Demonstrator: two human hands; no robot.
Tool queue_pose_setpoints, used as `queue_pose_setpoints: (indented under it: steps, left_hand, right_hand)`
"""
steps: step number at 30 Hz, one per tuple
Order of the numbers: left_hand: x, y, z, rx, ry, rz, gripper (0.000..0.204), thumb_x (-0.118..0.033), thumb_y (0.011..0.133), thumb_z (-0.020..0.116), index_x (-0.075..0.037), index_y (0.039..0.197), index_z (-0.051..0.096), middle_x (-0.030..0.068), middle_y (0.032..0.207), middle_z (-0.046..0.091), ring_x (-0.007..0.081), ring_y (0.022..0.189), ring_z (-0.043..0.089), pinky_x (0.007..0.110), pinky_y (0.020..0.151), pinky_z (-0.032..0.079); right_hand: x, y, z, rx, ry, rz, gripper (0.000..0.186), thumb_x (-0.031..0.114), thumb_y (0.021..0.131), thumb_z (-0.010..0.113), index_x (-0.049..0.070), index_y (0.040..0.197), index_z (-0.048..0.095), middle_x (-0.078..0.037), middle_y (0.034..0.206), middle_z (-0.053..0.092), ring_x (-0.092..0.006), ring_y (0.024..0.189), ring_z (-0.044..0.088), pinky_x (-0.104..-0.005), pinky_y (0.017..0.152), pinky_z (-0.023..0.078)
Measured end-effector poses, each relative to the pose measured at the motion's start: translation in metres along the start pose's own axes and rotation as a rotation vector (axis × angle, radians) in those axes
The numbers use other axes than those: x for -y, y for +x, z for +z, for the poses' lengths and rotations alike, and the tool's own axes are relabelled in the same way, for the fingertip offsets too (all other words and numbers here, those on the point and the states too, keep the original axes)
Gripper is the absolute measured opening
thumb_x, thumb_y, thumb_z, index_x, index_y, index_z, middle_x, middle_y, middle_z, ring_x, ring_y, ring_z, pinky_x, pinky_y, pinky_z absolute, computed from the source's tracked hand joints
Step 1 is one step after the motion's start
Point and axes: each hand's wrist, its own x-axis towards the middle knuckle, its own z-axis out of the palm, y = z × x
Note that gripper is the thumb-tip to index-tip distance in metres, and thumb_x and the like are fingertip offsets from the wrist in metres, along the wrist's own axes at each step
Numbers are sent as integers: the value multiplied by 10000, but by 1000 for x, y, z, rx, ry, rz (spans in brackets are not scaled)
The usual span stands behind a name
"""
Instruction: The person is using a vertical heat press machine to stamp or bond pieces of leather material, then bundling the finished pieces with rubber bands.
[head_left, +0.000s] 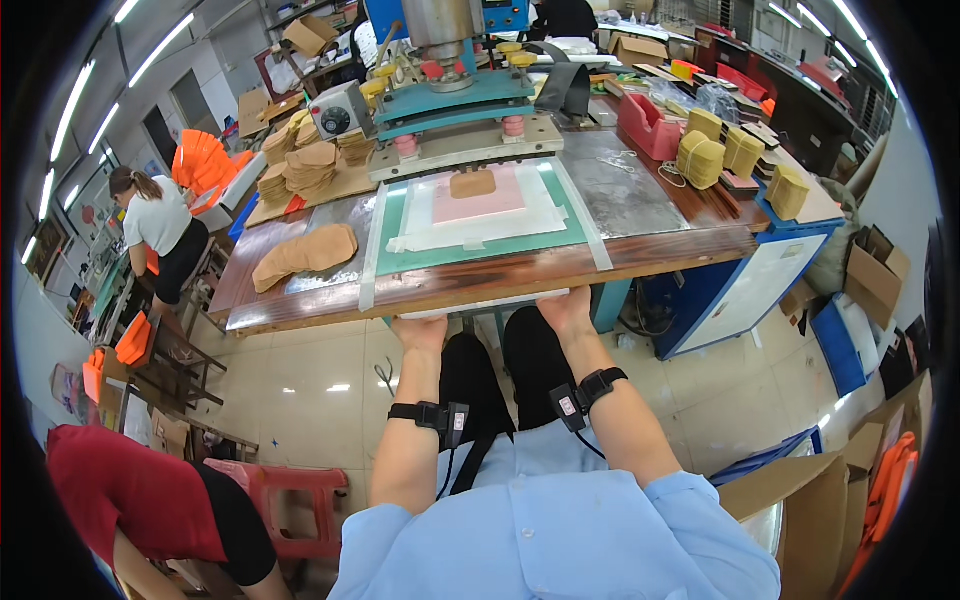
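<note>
My left hand (pixel 420 330) and my right hand (pixel 565 310) reach under the front edge of the wooden worktable (pixel 660 250), beside a white strip or panel (pixel 480 303) beneath it; their fingers are mostly hidden. Above them on the tabletop, a pink sheet (pixel 478 210) lies on white sheets (pixel 540 220) over a green mat (pixel 400 258), with tape along both sides. A brown piece (pixel 473 183) sits on the pink sheet under the press (pixel 452 95). A spread pile of tan pieces (pixel 305 255) lies at the left.
Tan stacks (pixel 310 160), bundled pieces (pixel 700 155) and a red holder (pixel 650 125) share the table. Co-workers in white (pixel 170 220) and red (pixel 120 500) are at left, near a red stool (pixel 300 510). Cardboard boxes (pixel 805 505) and a blue cabinet (pixel 740 285) stand right.
</note>
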Motion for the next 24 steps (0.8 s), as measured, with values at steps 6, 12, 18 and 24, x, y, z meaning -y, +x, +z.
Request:
queue_pose_setpoints:
  steps: [6,12,18,24]
  left_hand:
    - [-3,-7,9,38,-13,-25,353,-318,947,307,-97,1091,540,45,1024,600,145,730,564,244,417,392]
    - [-15,9,-10,2,47,-15,382,-305,956,299,-81,1178,515,73,1158,569,234,1054,553,376,850,477]
    - [-5,-1,8,-35,212,74,412,-303,960,292,-73,1242,484,92,1258,523,270,1174,489,428,1000,400]
    - [-6,-8,15,-41,159,60,430,-283,967,246,-66,1274,456,104,1301,490,279,1216,455,447,1008,390]
  right_hand:
    - [0,-8,15,-20,-15,-6,310,254,941,389,75,1167,504,-80,1160,522,-254,1048,519,-423,911,443]
    - [-2,-13,20,-62,-37,0,356,266,955,370,40,1216,454,-92,1202,505,-247,1102,514,-412,966,428]
    - [-2,6,2,4,-29,-19,451,337,952,368,41,1289,407,-104,1304,443,-282,1186,447,-459,1016,355]
    - [-4,4,3,29,3,17,456,355,955,360,50,1290,411,-93,1306,445,-280,1192,445,-470,1019,353]
